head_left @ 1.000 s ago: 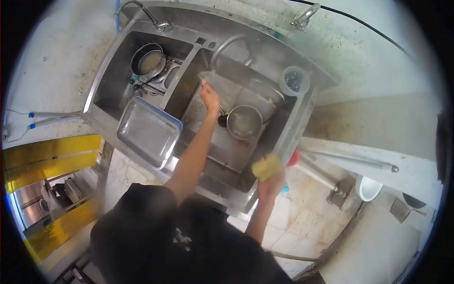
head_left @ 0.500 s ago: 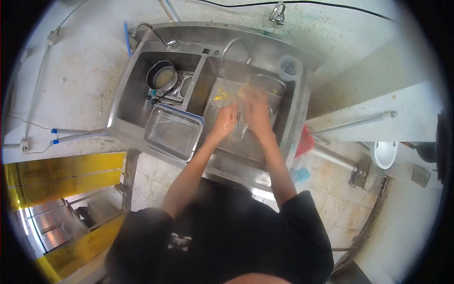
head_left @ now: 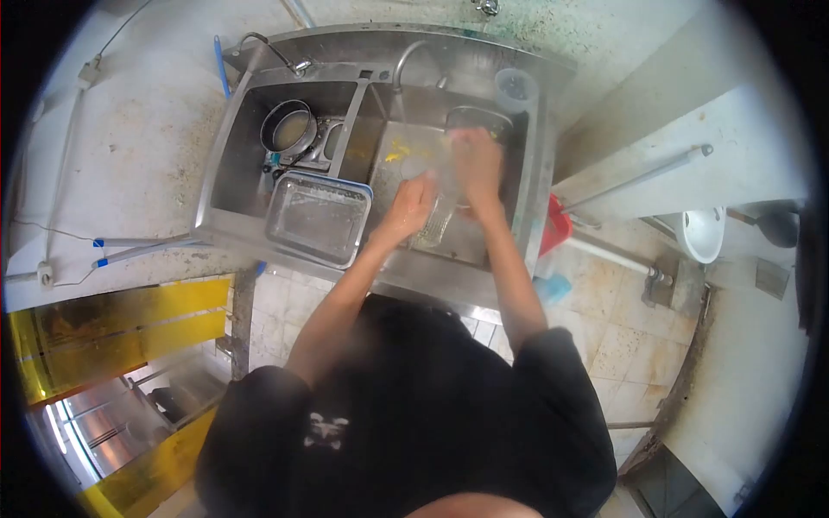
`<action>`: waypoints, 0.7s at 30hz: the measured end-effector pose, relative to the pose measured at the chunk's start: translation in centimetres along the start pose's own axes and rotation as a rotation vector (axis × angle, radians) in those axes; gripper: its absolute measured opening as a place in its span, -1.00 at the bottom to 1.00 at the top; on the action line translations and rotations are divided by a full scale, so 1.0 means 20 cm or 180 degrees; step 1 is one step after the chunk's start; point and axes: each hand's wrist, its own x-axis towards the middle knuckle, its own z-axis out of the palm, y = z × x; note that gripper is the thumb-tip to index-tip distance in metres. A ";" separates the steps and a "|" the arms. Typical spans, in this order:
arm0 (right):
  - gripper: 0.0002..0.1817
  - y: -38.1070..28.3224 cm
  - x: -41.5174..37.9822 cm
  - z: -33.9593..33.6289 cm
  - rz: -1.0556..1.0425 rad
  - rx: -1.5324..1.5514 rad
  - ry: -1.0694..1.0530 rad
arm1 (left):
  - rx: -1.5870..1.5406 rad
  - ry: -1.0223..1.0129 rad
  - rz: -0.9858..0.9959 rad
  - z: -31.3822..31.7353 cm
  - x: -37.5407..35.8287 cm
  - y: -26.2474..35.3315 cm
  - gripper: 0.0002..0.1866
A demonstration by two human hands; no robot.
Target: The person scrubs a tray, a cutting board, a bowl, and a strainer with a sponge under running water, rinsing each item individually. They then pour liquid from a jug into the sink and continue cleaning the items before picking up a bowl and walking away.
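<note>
Over the right sink basin (head_left: 406, 246), my left hand (head_left: 412, 205) is curled with its fingers closed; I cannot tell what is inside them. A clear, ribbed-looking item (head_left: 438, 220) shows right beside those fingers. My right hand (head_left: 477, 162), smeared by motion, is farther back and to the right, overlapping the near edge of a metal pan (head_left: 490, 119). Yellow scraps (head_left: 397, 151) lie on the basin floor beyond my left hand. Above them curves a faucet (head_left: 401, 69).
The left basin holds a round pot (head_left: 289, 128). A rectangular metal tray (head_left: 319, 220) rests across that basin's front edge. At the back right corner stands a clear plastic tub (head_left: 515, 90). A red container (head_left: 555, 226) is to the right of the sink.
My right hand has moved away from my left hand, toward the back, and the gap between them is wider. The view has shifted slightly.
</note>
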 end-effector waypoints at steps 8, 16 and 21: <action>-0.94 -0.21 -0.29 -0.04 -0.0033 0.0459 -0.0796 | -0.0212 0.0144 -0.0400 -0.03 -0.05 -0.12 -0.54; -0.94 -0.13 -0.70 -0.03 0.0091 0.0438 -0.1470 | -0.0858 0.1213 -0.1702 0.06 0.04 -0.28 -0.45; -0.89 -0.12 -0.74 -0.02 0.1212 0.0755 0.0395 | -0.2641 0.2239 -0.2148 0.18 0.01 -0.41 -0.47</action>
